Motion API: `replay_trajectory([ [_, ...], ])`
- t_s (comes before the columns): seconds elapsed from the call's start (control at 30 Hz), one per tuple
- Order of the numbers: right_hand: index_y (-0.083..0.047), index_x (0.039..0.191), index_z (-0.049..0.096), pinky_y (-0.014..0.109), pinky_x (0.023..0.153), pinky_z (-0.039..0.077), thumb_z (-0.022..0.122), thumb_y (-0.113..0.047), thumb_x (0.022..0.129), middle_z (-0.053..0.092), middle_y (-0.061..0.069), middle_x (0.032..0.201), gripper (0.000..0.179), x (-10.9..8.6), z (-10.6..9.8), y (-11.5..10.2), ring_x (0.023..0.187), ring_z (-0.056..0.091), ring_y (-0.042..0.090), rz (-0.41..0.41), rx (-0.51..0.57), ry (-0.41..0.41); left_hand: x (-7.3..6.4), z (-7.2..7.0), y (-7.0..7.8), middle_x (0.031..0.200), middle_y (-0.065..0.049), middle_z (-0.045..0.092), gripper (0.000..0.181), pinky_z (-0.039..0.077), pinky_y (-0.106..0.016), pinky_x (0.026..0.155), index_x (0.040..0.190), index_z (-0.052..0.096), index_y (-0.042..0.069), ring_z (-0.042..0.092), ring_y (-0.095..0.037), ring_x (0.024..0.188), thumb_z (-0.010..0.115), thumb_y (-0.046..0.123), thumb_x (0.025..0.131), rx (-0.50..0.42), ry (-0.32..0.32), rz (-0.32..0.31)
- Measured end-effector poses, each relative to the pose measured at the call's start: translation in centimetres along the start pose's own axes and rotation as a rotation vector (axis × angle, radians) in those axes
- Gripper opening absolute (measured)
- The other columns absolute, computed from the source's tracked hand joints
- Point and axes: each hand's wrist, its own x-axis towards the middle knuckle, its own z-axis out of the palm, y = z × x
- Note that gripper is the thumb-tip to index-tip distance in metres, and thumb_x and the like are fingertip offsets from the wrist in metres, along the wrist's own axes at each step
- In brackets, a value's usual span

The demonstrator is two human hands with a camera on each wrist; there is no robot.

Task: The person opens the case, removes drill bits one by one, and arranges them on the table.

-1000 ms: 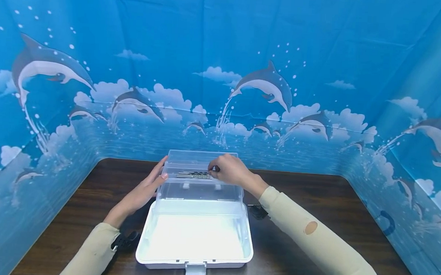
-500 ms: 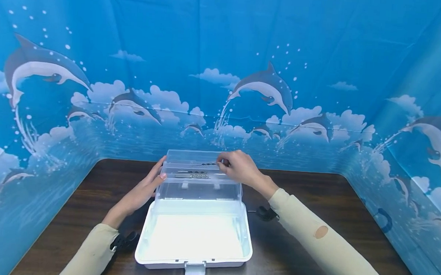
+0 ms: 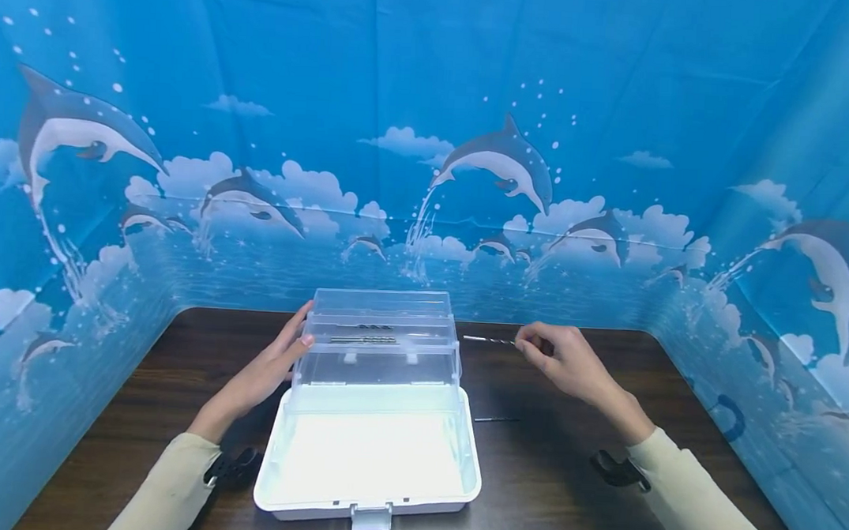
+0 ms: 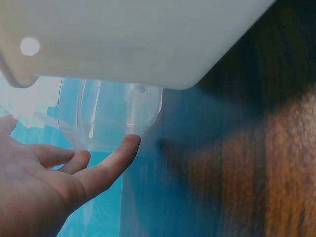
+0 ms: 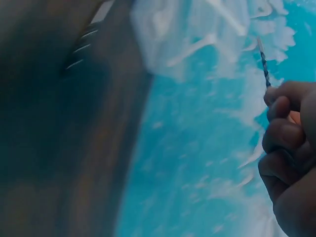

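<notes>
My right hand (image 3: 563, 358) pinches a drill bit (image 3: 488, 339) by one end, to the right of the box's raised trays. In the right wrist view that drill bit (image 5: 264, 61) sticks out from thumb and finger, the other fingers curled below. Several more drill bits (image 3: 364, 340) lie in the clear tiered trays (image 3: 422, 324) of a white plastic toolbox (image 3: 265, 487). At the left edge of these trays rests my left hand (image 3: 274, 365), thumb in front. The left wrist view has its extended fingers (image 4: 111, 165) against the clear plastic.
Another drill bit (image 3: 496, 419) lies on the dark wooden table (image 3: 543, 491), just right of the box. The toolbox stands unfolded, its front latch (image 3: 371, 520) hanging down. A blue dolphin-print sheet (image 3: 428, 178) encloses the table's back and sides.
My right hand has lifted a drill bit out of the trays and carried it right, past the box. The bit on the table now shows fully. My left hand has stayed at the trays.
</notes>
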Motion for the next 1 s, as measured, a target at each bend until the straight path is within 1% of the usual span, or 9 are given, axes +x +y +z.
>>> replay_trajectory([
  [0.1,-0.018,0.100,0.072,0.027,0.053,0.044,0.069,-0.006,0.098,0.062,-0.004,0.075,0.012,-2.8,0.3,1.4,0.061,0.052,0.012,0.075,0.034,-0.074,0.2,-0.2,0.2,0.169,-0.012,-0.007,0.064,0.031,-0.080,0.098,0.163,-0.006,0.041,0.014,-0.054,0.147,0.034,0.042,0.112,-0.007,-0.004,-0.006],
  [0.2,-0.015,0.100,0.073,0.026,0.053,0.046,0.070,-0.005,0.097,0.062,-0.005,0.075,0.011,-5.2,1.1,2.3,0.063,0.053,0.009,0.138,0.074,-0.149,0.5,-0.3,0.5,0.169,-0.013,-0.007,0.065,0.031,-0.080,0.097,0.163,-0.006,0.040,0.014,-0.055,0.147,0.034,0.042,0.112,-0.001,-0.005,-0.003],
  [0.27,-0.012,0.100,0.073,0.026,0.054,0.046,0.070,-0.005,0.097,0.061,-0.007,0.074,0.008,-6.4,1.8,2.7,0.063,0.053,0.007,0.159,0.106,-0.193,0.6,-0.3,0.6,0.169,-0.013,-0.007,0.065,0.031,-0.080,0.097,0.163,-0.006,0.040,0.013,-0.055,0.147,0.034,0.042,0.112,0.005,0.000,-0.004],
  [0.33,-0.010,0.098,0.073,0.025,0.054,0.047,0.070,-0.007,0.098,0.059,-0.011,0.073,0.005,-7.3,2.5,2.8,0.064,0.053,0.006,0.162,0.130,-0.219,0.6,-0.2,0.7,0.169,-0.014,-0.007,0.066,0.032,-0.080,0.096,0.163,-0.007,0.039,0.013,-0.056,0.146,0.034,0.042,0.112,0.009,0.005,-0.005],
  [0.43,-0.012,0.096,0.073,0.024,0.053,0.046,0.069,-0.010,0.099,0.057,-0.013,0.073,0.005,-8.4,3.2,2.9,0.063,0.051,0.004,0.167,0.178,-0.257,0.5,-0.1,0.8,0.169,-0.014,-0.007,0.066,0.033,-0.080,0.095,0.163,-0.007,0.040,0.012,-0.056,0.146,0.034,0.042,0.112,0.015,0.006,-0.010],
  [0.57,-0.015,0.096,0.072,0.023,0.052,0.044,0.068,-0.014,0.100,0.057,-0.013,0.072,0.007,-9.3,3.9,3.0,0.061,0.050,0.003,0.183,0.228,-0.308,0.5,0.1,0.8,0.169,-0.015,-0.007,0.065,0.033,-0.081,0.095,0.162,-0.007,0.042,0.011,-0.057,0.146,0.035,0.041,0.112,0.011,0.006,-0.011],
  [0.67,-0.016,0.096,0.073,0.024,0.052,0.045,0.068,-0.016,0.101,0.058,-0.012,0.073,0.007,-9.6,4.3,3.0,0.061,0.050,0.003,0.196,0.239,-0.328,0.5,0.1,0.9,0.169,-0.015,-0.006,0.065,0.032,-0.081,0.095,0.162,-0.006,0.042,0.011,-0.057,0.146,0.035,0.041,0.112,0.007,0.011,-0.017],
  [1.0,-0.017,0.095,0.074,0.025,0.054,0.045,0.070,-0.015,0.099,0.059,-0.010,0.072,0.006,-9.1,4.8,3.5,0.061,0.052,0.005,0.267,0.226,-0.319,0.5,-0.2,0.8,0.168,-0.015,-0.007,0.065,0.030,-0.081,0.096,0.162,-0.008,0.041,0.010,-0.057,0.146,0.034,0.042,0.112,-0.006,0.000,-0.045],
])
